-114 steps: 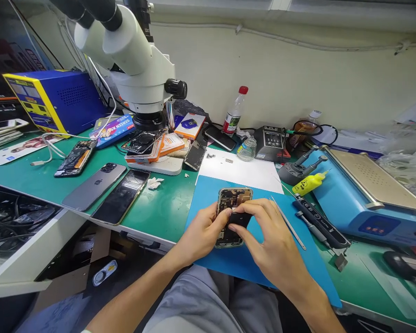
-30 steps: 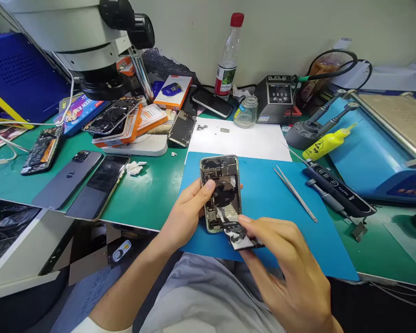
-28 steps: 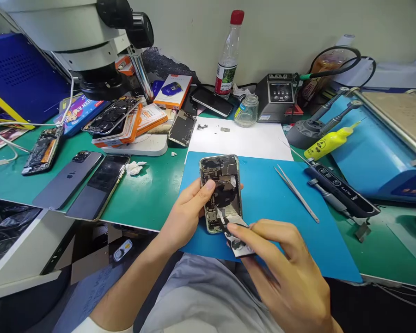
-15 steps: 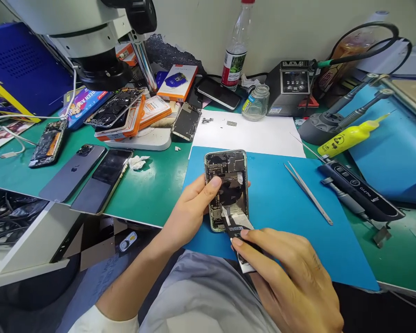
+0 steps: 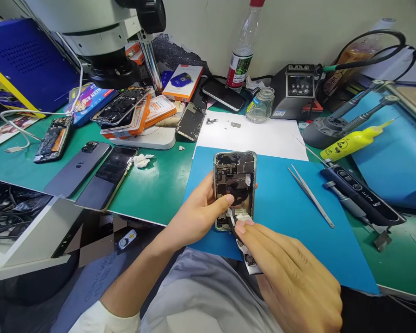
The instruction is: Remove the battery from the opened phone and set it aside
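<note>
An opened phone (image 5: 241, 187), its circuit boards and dark inner parts showing, is held tilted above the blue mat (image 5: 280, 203). My left hand (image 5: 199, 210) grips it from the left, thumb over the inside and fingertips behind the far edge. In my right hand (image 5: 291, 270) is a bent black phone battery (image 5: 250, 264) with a white and silvery underside. Its upper end still meets the lower part of the phone. The fingers lie over it and hide much of it. Tweezers (image 5: 310, 196) rest on the mat to the right.
White paper (image 5: 249, 138) with small metal parts lies beyond the mat. A microscope (image 5: 113, 69) hangs at upper left. Two phones (image 5: 78, 169) (image 5: 107, 178) lie at left. A glass jar (image 5: 261, 105), soldering station (image 5: 293, 90) and yellow bottle (image 5: 353, 143) stand or lie behind and right.
The battery has folded further and its printed face has turned from view. My right fingers have moved higher and flattened over it. My left thumb has slid down the phone.
</note>
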Demonstrator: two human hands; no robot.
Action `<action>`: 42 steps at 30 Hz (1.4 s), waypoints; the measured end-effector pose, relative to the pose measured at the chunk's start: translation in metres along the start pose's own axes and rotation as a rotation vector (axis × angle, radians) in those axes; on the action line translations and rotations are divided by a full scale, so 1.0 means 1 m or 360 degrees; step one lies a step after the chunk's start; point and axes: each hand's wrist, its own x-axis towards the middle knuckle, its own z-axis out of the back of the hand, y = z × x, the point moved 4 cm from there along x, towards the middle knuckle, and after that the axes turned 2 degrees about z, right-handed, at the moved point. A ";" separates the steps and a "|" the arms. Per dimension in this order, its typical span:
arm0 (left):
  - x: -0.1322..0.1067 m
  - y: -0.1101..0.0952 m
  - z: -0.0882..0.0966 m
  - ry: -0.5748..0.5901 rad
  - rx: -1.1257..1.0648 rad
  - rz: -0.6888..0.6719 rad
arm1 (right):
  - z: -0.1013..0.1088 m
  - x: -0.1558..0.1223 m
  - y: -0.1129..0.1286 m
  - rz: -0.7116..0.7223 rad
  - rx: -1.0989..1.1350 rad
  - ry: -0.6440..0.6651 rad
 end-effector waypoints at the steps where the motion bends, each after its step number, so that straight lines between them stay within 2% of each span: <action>1: 0.000 0.000 0.000 -0.0009 -0.0006 -0.0009 | 0.000 -0.001 0.000 -0.0004 -0.0022 -0.0007; 11: 0.000 0.000 0.001 -0.0124 0.0060 -0.0007 | -0.001 -0.004 0.001 -0.0046 -0.0066 0.0027; 18: -0.001 0.000 0.000 -0.0045 0.0080 -0.0050 | -0.009 0.009 0.003 -0.0079 -0.0299 0.0177; 23: -0.001 -0.001 -0.001 -0.0099 0.0090 -0.0027 | -0.011 0.006 0.004 0.0023 -0.0346 0.0165; 29: 0.001 -0.001 0.000 -0.0078 0.0122 -0.0046 | -0.008 0.002 -0.006 -0.0026 -0.0116 0.0076; 38: 0.001 0.001 0.000 -0.0064 0.0127 0.0008 | -0.001 -0.007 -0.024 -0.0139 0.0213 0.0077; 42: 0.003 0.000 0.000 -0.0058 0.0122 0.0031 | 0.002 -0.008 -0.028 -0.0298 0.0354 0.0008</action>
